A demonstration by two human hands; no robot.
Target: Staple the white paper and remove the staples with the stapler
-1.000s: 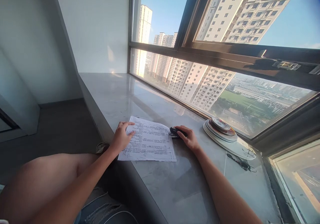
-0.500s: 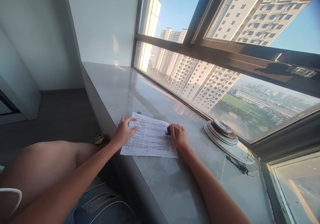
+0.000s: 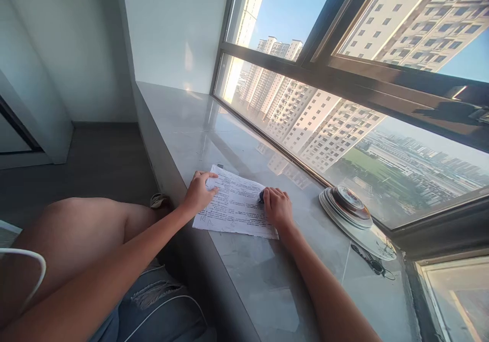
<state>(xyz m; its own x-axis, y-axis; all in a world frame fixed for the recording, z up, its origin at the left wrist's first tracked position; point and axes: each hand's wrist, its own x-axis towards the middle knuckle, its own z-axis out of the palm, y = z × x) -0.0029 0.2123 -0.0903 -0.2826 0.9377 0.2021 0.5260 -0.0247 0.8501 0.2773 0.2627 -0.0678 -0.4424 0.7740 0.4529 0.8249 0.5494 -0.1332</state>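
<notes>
A printed sheet of paper lies on the grey marble window ledge. My left hand rests on the sheet's left edge, fingers curled and pressing down on it. My right hand is closed over a small dark object at the sheet's right edge; only its dark tip shows beyond my fingers.
A stack of plates with a patterned one on top sits to the right by the window. A dark cord-like item lies beside it. The ledge drops off on the left to a dark floor. My bare knee is at lower left.
My right hand has slid the small dark object leftward from beside the paper onto its right edge. The left hand stays on the sheet. The view has shifted slightly.
</notes>
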